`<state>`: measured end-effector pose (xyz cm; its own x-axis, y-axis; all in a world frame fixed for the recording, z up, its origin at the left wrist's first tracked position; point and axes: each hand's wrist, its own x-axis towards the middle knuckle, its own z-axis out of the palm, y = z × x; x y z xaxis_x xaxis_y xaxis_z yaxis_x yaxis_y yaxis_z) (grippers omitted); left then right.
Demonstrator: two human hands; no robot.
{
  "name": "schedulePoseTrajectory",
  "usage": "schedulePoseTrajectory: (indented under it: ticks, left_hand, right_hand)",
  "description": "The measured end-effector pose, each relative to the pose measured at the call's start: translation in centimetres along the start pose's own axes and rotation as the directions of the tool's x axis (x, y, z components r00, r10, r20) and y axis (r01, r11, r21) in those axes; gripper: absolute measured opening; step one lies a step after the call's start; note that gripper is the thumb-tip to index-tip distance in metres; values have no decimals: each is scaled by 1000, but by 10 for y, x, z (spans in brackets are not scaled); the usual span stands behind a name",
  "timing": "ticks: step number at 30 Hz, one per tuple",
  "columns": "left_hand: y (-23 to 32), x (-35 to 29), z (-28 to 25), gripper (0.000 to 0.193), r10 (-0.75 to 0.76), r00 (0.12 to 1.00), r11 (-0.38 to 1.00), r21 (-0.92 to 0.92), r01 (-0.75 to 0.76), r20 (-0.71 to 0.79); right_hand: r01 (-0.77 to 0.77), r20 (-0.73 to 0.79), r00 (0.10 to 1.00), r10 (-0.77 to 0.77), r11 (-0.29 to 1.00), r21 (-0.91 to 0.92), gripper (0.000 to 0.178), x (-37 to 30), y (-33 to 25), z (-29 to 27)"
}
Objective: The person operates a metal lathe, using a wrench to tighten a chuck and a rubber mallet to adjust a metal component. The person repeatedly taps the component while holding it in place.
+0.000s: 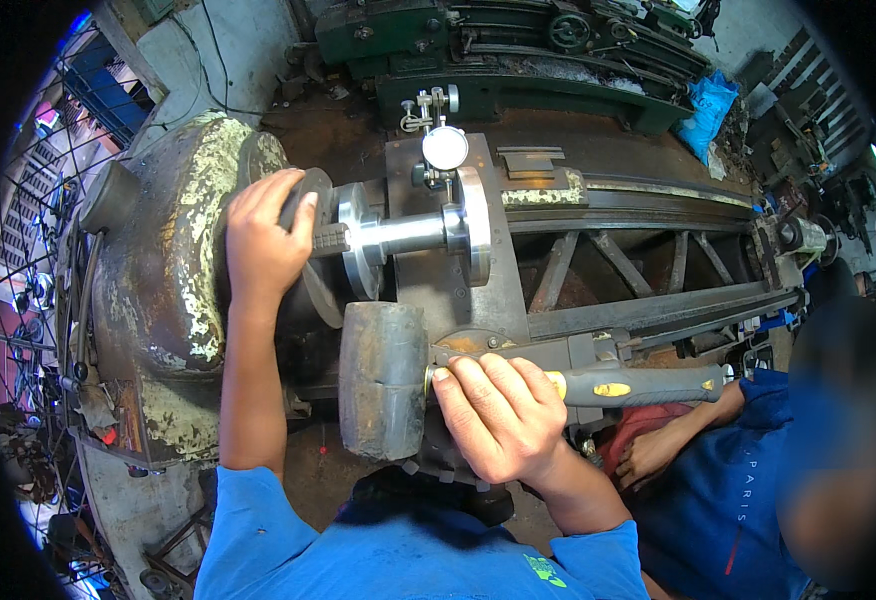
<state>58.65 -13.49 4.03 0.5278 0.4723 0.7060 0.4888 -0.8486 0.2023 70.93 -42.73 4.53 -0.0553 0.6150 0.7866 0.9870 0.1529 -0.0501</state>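
Observation:
My left hand (269, 232) rests on the dark lathe chuck (314, 285), its fingers curled over the rim. Clamped in the chuck jaws is a shiny flanged metal shaft (410, 233), with a wide disc (475, 226) at its right end. A dial indicator (445, 148) with a white face stands just behind the shaft, close to that disc. My right hand (503, 415) is wrapped round the grey and yellow handle of a rubber mallet (383, 380), near its head. The mallet's big black head is held in front of the shaft, apart from it.
The worn lathe headstock (173, 270) stands at the left, and the lathe bed (648, 305) runs off to the right. A green machine (518, 70) is at the back, with a blue bag (706, 115) beside it. Close at my right, a person in a dark blue shirt (728, 490) sits or crouches.

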Motion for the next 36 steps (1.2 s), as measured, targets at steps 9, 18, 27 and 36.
schedulePoseTrajectory:
  ticks: [9,18,27,36]
  left_hand:
    - [7,-40,12,38,-17,996,977,214,-2,85]
    - [15,-97,22,37,29,992,967,255,4,-125]
    - [16,-97,-3,26,101,969,994,67,-88,-223]
    - [10,-10,7,28,89,989,996,5,-90,116]
  right_hand:
    - [-26,-15,1000,26,1000,-5,24,2,-2,0]
    - [-37,2,999,37,999,2,24,2,-3,-2]
    - [-29,8,1000,29,1000,8,23,1,-3,-2]
    - [-28,5,1000,28,1000,-7,22,1,-2,-2]
